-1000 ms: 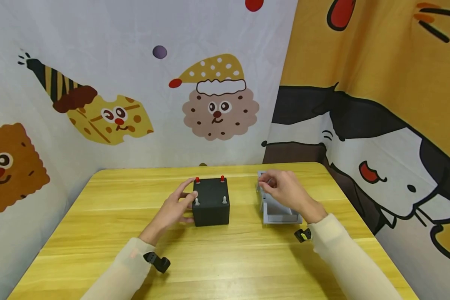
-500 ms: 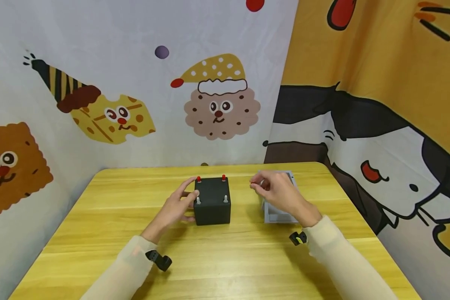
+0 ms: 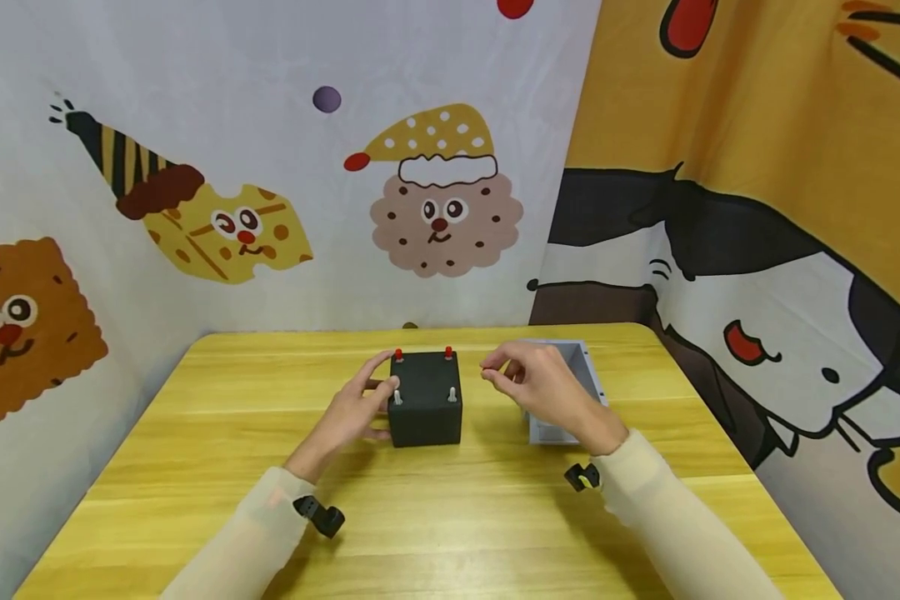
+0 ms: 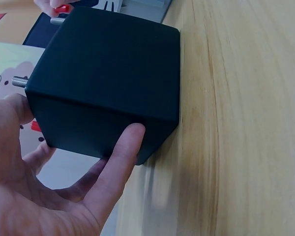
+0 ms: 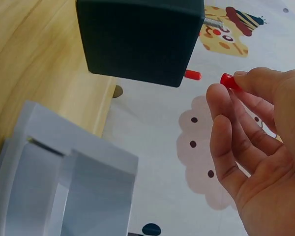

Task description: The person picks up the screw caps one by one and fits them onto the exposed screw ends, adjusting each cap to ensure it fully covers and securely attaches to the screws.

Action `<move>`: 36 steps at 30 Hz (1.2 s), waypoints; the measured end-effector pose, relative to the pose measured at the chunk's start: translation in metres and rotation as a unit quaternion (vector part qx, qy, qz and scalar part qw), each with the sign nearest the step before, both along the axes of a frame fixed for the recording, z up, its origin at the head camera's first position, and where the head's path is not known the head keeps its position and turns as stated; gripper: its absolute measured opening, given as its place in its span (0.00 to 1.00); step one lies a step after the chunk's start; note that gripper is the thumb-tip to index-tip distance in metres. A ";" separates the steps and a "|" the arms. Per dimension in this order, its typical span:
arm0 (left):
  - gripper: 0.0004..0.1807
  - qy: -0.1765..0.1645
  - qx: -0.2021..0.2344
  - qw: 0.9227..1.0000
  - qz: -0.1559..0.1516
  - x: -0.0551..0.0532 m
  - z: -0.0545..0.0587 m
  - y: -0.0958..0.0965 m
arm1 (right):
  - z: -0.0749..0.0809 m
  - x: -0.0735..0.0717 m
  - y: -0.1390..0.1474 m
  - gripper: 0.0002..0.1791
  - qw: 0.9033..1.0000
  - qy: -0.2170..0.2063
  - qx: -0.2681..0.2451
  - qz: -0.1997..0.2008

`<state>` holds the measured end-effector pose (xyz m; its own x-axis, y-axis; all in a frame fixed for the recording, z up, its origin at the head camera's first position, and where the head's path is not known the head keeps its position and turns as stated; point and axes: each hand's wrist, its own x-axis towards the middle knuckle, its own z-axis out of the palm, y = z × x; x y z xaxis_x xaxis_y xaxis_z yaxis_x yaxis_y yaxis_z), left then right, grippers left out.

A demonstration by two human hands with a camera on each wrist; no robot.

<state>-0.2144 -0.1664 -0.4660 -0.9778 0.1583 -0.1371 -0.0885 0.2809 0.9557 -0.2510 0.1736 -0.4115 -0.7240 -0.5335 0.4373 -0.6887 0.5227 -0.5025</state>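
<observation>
A black box (image 3: pixel 425 421) stands on the table. Two bare threaded metal studs (image 3: pixel 452 394) rise from its near top corners, while red caps (image 3: pixel 448 352) cover those at the two far corners. My left hand (image 3: pixel 354 410) grips the box's left side, thumb at the top edge and fingers spread along the side and back. Between thumb and index finger, my right hand (image 3: pixel 543 383) pinches a small red cap (image 5: pixel 227 80), held in the air just right of the box. In the left wrist view this cap (image 4: pixel 64 8) overlaps the end of a stud.
A grey open bin (image 3: pixel 589 367) with compartments stands right of the box, partly hidden under my right hand. The wooden table (image 3: pixel 435 525) ends at a cartoon-printed curtain (image 3: pixel 450 300) behind, and another hangs on the right.
My right hand has moved left from over the grey bin toward the black box, carrying the red cap. My left hand has kept its grip on the box.
</observation>
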 end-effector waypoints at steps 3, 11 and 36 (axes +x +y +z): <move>0.37 0.003 0.002 1.000 0.000 -0.001 0.001 0.000 | 0.002 0.001 -0.003 0.04 1.000 0.003 -0.003 0.002; 0.36 0.005 0.004 1.000 0.007 0.002 -0.002 0.001 | 0.001 0.007 -0.010 0.05 1.000 0.013 -0.009 0.012; 0.37 -0.001 0.010 1.000 0.009 0.003 0.000 0.001 | 0.008 0.014 -0.028 0.05 0.999 0.013 -0.032 0.025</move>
<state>-0.2119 -0.1649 -0.4661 -0.9802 0.1429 -0.1369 -0.0962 0.2605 0.9607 -0.2369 0.1459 -0.4036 -0.6853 -0.5388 0.4900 -0.7262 0.4545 -0.5159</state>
